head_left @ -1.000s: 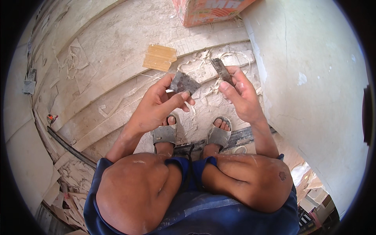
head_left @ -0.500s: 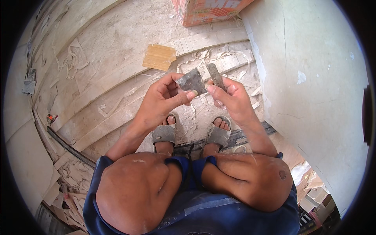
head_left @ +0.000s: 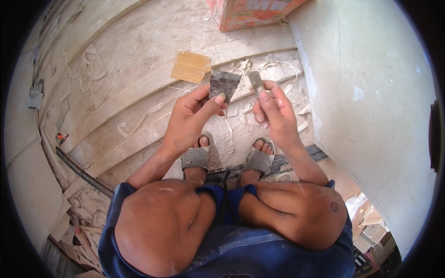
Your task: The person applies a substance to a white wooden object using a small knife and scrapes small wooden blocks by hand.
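Observation:
My left hand (head_left: 192,113) pinches a dark, flat, roughly square piece (head_left: 224,85) between thumb and fingers, its broad face turned up. A narrow grey-brown strip (head_left: 255,80) sticks up from my right hand (head_left: 275,109), whose thumb and forefinger are closed on its lower end. The two pieces are apart, with a small gap between them. What they are made of I cannot tell. Just beyond the dark piece, a yellow-brown square panel piece (head_left: 190,66) lies on the floor.
An orange-red box (head_left: 245,16) stands at the far side. A pale panel or wall (head_left: 366,83) borders the right. Dusty boards (head_left: 125,92) and paper-like scraps (head_left: 88,69) cover the floor. My sandalled feet (head_left: 195,157) are below my hands, and a dark rail (head_left: 83,171) lies at left.
My hands have drawn apart. The dark piece has turned its face more upright, and the strip has shifted slightly right, away from it.

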### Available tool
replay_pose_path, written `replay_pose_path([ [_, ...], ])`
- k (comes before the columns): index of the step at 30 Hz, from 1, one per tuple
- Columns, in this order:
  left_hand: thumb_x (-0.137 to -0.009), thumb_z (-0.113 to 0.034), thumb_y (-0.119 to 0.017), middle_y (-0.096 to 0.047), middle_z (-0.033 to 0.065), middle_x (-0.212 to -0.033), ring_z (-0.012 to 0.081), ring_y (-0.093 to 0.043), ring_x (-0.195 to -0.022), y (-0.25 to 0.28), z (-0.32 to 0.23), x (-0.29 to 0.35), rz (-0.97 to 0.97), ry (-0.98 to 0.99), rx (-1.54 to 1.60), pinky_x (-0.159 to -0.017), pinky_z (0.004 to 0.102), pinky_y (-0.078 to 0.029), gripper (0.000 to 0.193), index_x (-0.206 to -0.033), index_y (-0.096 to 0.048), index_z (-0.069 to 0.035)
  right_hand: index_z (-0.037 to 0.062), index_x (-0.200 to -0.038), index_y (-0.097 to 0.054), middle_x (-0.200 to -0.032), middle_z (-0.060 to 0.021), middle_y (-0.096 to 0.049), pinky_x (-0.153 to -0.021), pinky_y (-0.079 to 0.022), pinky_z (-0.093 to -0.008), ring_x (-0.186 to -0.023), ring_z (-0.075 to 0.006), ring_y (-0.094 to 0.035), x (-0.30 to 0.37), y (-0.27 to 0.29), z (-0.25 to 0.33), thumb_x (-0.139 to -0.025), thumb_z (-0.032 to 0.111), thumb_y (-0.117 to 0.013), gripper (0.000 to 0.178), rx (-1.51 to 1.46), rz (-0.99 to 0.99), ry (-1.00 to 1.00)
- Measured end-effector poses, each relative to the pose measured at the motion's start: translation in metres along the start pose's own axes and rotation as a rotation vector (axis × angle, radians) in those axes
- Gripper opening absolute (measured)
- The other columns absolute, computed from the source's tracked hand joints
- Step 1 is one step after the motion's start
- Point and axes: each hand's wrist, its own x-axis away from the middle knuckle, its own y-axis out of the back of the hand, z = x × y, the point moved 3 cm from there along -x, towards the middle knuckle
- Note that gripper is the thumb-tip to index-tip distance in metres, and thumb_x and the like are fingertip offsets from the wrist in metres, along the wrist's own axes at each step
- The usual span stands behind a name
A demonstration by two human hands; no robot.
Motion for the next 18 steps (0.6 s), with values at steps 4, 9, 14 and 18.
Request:
replay_pose_path([
  [4,-0.093,-0.017,-0.054,-0.060,0.0022,-0.086,0.0082,-0.055,-0.079,0.007,-0.001,0.000,-0.022,-0.040,0.010,-0.074,0.0236,-0.045,0.020,-0.100,-0.061,0.000,0.0009,-0.114,-0.047,-0.064,-0.0016,-0.054,-0.052,-0.036,-0.0201,-0.056,-0.0045,-0.044,-0.001,0.014,0.007,-0.098,0.023,-0.043,0.028,0.241,0.020,0.118],
  [9,-0.096,-0.019,-0.050,-0.062,0.0036,-0.090,0.0090,-0.056,-0.082,0.001,-0.003,0.001,0.003,-0.047,0.131,-0.076,0.0243,-0.045,0.024,-0.102,-0.062,0.001,0.0013,-0.115,-0.048,-0.061,-0.0045,-0.056,-0.055,-0.042,-0.0238,-0.057,-0.0080,-0.051,0.003,0.008,0.017,-0.097,0.018,-0.045,0.025,0.529,0.027,0.190],
  [14,-0.097,-0.016,-0.046,-0.062,0.0112,-0.111,0.0172,-0.059,-0.098,-0.010,-0.007,0.000,0.039,0.009,0.224,-0.083,0.0314,-0.047,0.029,-0.116,-0.056,0.002,0.0048,-0.120,-0.049,-0.059,-0.0037,-0.054,-0.054,-0.042,-0.0247,-0.056,-0.0093,-0.051,0.003,0.004,0.016,-0.096,0.014,-0.044,0.027,0.572,-0.008,0.291],
  [18,-0.096,-0.014,-0.047,-0.061,0.0128,-0.113,0.0181,-0.059,-0.101,-0.010,-0.007,0.000,0.052,0.009,0.192,-0.084,0.0322,-0.047,0.028,-0.118,-0.055,0.002,0.0052,-0.128,-0.047,-0.071,-0.0081,-0.060,-0.057,-0.045,-0.0256,-0.060,-0.0111,-0.056,0.001,0.004,0.023,-0.095,0.012,-0.044,0.034,0.640,0.031,0.322],
])
